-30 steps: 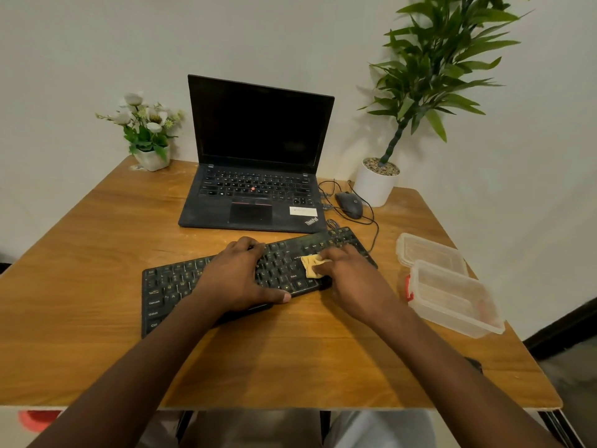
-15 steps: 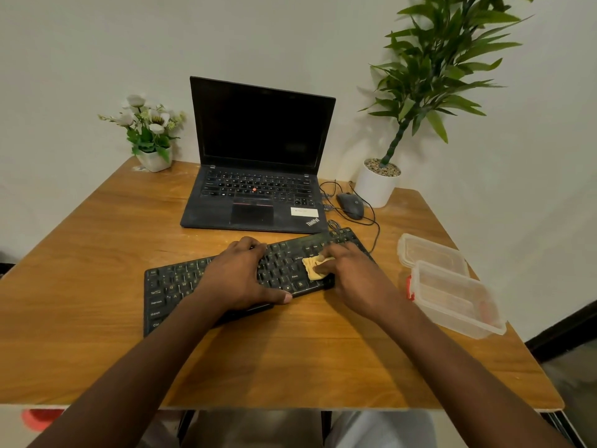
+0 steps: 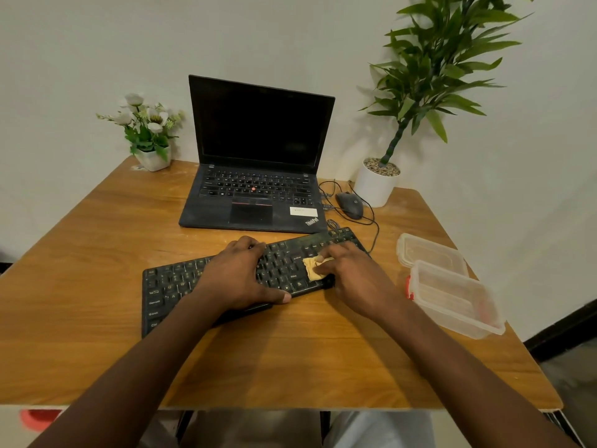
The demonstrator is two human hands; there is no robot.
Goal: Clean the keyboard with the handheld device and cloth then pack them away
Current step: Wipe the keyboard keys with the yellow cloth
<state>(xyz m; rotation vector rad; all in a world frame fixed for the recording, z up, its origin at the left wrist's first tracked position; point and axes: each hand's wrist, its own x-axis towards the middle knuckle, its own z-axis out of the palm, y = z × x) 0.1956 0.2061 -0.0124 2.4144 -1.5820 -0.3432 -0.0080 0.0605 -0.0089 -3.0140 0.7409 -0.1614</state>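
On the brown wooden worktop (image 3: 97,253), close to me, lies a long black keyboard (image 3: 174,286). It is flat and thin, with rows of small square keys. It sits a bit slanted, with its right end farther away. Watching from far off, I see the left hand (image 3: 239,276) lying across the middle of it. The fingers bend over the far edge and the thumb lies along the near edge, so this hand grips the keyboard from both sides. The right hand (image 3: 358,279) is on the right part of the keyboard. Its fingers are curled and pinch a small yellow cloth (image 3: 311,268). The cloth looks soft and crumpled, and it presses down on the keys. Only a bit of it peeks out; the rest is hidden under the hand.

Behind the keyboard stands a black laptop (image 3: 255,176), open, with a dark screen and a little red dot among its keys. To its right rests a rounded dark mouse (image 3: 350,205) with a thin black cord (image 3: 374,234) that loops on the wood. Near the right edge of the worktop sits a clear plastic box (image 3: 455,299), a rectangle with a red clip on its side. A flat clear lid (image 3: 429,253) lies just behind it. A small white flower pot (image 3: 151,160) with white flowers stands at the back left. A round white plant pot (image 3: 376,189) with pebbles and a tall leafy green plant stands at the back right.
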